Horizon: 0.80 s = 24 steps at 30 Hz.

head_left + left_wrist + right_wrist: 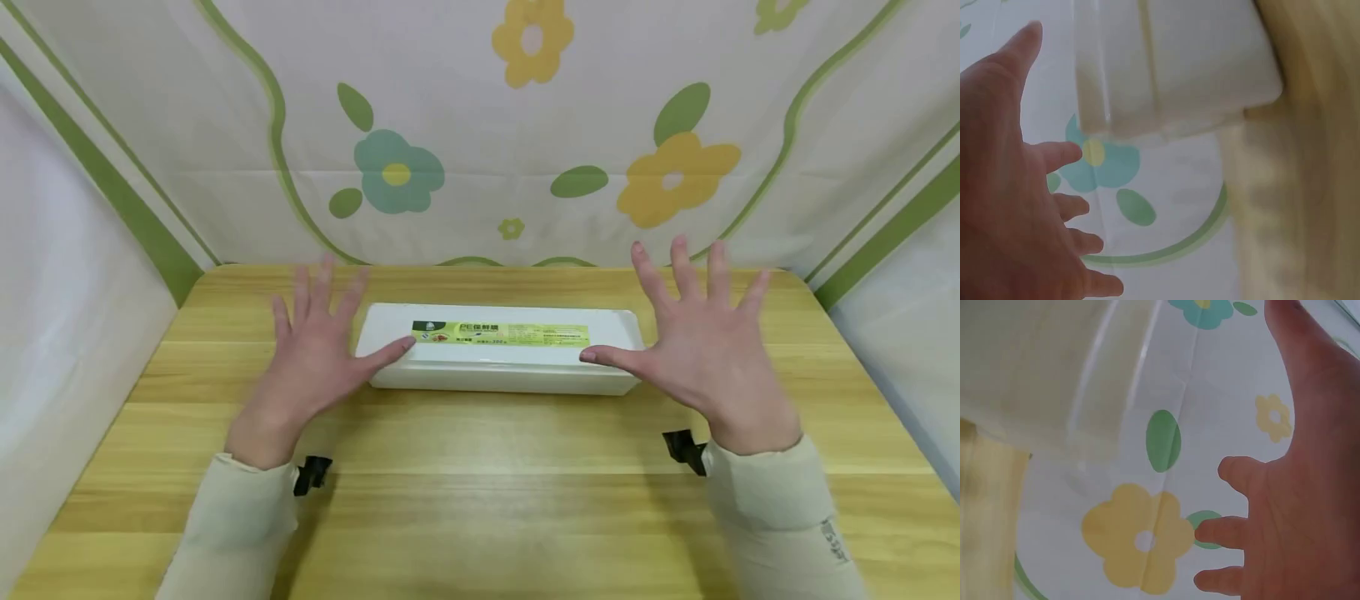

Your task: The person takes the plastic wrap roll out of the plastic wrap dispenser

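Note:
A long white box of PE cling film (pixel 495 379) with a yellow-green label (pixel 517 334) lies flat on the table, its long side facing me. My left hand (pixel 311 358) hovers by the box's left end, fingers spread and thumb stretched over its top. Over by the right end, my right hand (pixel 708 354) is spread the same way, its thumb pointing in across the box. In the left wrist view a gap separates the left hand (pixel 1016 187) from the box end (pixel 1179 69). The right wrist view likewise has the right hand (pixel 1297 487) apart from the blurred box (pixel 1041 375).
The box rests on a wood-grain table (pixel 480 500). A white curtain (pixel 480 133) printed with flowers hangs right behind the table's far edge, and white cloth panels stand at both sides. Black straps (pixel 311 475) show at the cuffs of both pale sleeves (pixel 780 508).

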Each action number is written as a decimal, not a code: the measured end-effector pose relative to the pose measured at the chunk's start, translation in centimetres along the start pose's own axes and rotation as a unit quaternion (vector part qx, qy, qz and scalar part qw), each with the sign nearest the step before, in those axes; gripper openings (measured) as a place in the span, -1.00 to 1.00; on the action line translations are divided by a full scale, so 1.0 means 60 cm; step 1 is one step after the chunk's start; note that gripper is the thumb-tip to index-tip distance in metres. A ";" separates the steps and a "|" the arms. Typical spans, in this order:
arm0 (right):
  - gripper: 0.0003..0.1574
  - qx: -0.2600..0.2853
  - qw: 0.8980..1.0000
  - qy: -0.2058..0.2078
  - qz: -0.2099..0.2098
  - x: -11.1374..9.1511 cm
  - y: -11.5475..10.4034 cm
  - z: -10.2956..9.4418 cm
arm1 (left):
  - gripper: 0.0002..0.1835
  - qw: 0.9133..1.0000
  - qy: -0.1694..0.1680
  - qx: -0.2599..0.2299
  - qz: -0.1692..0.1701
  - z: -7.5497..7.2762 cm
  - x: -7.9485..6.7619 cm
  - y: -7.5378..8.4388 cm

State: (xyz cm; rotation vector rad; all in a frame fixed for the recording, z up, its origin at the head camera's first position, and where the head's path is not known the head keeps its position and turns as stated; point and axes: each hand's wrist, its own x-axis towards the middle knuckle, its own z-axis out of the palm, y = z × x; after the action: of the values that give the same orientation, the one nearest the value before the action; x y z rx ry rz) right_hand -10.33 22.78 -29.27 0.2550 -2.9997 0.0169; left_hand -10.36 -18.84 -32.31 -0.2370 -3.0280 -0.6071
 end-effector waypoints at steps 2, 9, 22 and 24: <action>0.70 0.010 1.000 -0.002 0.000 -0.002 -0.004 0.008 | 0.23 1.000 -0.013 -0.028 -0.002 0.010 -0.002 0.001; 0.65 0.036 0.999 -0.008 0.000 -0.007 -0.008 0.029 | 0.24 0.998 -0.007 -0.057 0.001 0.028 -0.007 -0.006; 0.68 0.078 0.996 -0.046 0.009 -0.009 -0.012 0.033 | 0.40 0.986 -0.066 -0.153 -0.004 0.038 -0.004 -0.024; 0.69 0.086 0.994 -0.065 0.006 -0.006 -0.015 0.033 | 0.45 0.979 -0.079 -0.188 0.002 0.043 -0.001 -0.026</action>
State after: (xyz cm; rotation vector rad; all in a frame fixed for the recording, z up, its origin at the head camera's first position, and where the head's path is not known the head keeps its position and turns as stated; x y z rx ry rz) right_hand -10.08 21.92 -31.27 0.2648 -3.1317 0.2706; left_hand -10.59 -19.28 -35.31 -0.3171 -3.0303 -1.2163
